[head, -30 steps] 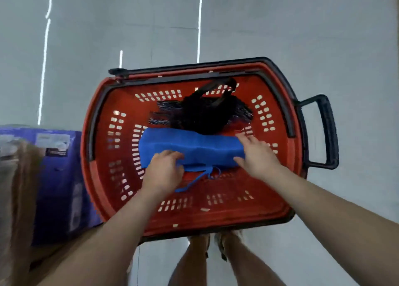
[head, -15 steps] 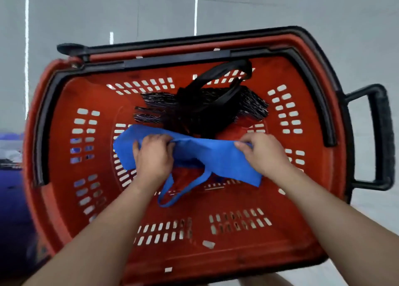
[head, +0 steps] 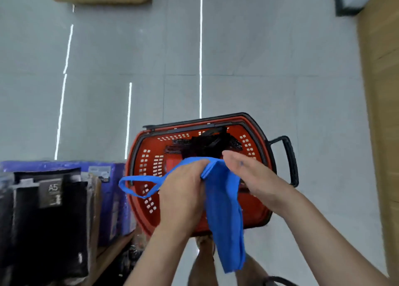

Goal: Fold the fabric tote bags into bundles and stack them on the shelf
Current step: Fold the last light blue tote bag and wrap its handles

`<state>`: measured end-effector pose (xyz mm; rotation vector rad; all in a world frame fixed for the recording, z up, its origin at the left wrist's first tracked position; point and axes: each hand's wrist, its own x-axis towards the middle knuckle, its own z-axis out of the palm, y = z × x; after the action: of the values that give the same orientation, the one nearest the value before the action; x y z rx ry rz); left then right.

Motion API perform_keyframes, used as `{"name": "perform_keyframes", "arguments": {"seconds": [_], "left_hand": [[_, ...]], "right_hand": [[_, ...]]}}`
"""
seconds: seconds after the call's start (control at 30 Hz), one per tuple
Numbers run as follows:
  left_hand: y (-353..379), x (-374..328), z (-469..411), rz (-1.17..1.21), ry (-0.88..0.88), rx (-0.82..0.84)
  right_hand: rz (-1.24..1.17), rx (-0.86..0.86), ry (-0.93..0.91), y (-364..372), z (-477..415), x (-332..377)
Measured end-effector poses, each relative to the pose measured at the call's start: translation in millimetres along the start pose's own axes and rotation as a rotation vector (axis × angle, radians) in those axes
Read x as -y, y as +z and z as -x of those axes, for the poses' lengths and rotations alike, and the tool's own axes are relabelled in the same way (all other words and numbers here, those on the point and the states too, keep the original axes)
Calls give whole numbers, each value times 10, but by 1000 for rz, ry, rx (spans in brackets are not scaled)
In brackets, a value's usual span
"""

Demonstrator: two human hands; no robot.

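The fingers of the left hand (head: 183, 193) are curled tight round the gathered upper edge of the blue tote bag (head: 224, 216), while those of the right hand (head: 254, 177) are held straight and together against or just beside the bag's right flank; whether contact is made there cannot be told through the blur. From the left-hand grip the bag hangs down in a long narrow strip in front of the person's legs, and one strap (head: 131, 183) is thrown out in a loop to the left. A moment earlier the bag was pinned by both hands low inside the red basket (head: 149, 156); it has since been lifted clear and is now held above the near rim, with the right-hand pinch given up. A black bag (head: 205, 144) is left in the basket at its far end. At the left, black packs (head: 49, 221) and a purple box (head: 112, 190) are seen standing on a shelf. The bag is judged to be out and partly folded lengthwise, ready for rolling into a bundle; shelving is not yet begun.
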<state>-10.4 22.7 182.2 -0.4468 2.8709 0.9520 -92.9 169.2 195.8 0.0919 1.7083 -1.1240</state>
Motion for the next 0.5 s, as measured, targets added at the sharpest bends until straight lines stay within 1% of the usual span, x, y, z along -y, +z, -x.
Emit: {"name": "perform_keyframes", "arguments": {"seconds": [0.03,0.07,0.1,0.13,0.2,0.23,0.3,0.4,0.43,0.47,0.5], "left_hand": [[-180,-119,-20,-57,-12,-6],[-337,-219,-24,-100,10,-32],[-522,-335,-28,-110,40,-63],[-712,-435,-33,-103,60,-102],[-1088,-582,-44,-52,59,-217],[-1291,-654,-40,-40,36,-264],[-1690,-757,-15,-64,-36,-365],[-2065,-999,133,-80,-142,-546],[-2096,-1122,274,-48,-158,-599],[-2083,-1283,472,48,-155,-620],[-2042,-1479,699,203,-150,-558]], "right_hand": [[166,27,-12,6,221,120],[340,0,-66,9,406,188],[494,-83,-147,2,554,253],[600,-199,-220,-33,661,307],[696,-352,-296,-180,862,454],[705,-379,-312,-282,984,540],[675,-354,-366,-462,1268,781],[513,-273,-453,-508,1620,1196],[462,-255,-483,-488,1689,1323],[415,-247,-491,-460,1742,1453],[373,-236,-484,-436,1786,1567]]}}
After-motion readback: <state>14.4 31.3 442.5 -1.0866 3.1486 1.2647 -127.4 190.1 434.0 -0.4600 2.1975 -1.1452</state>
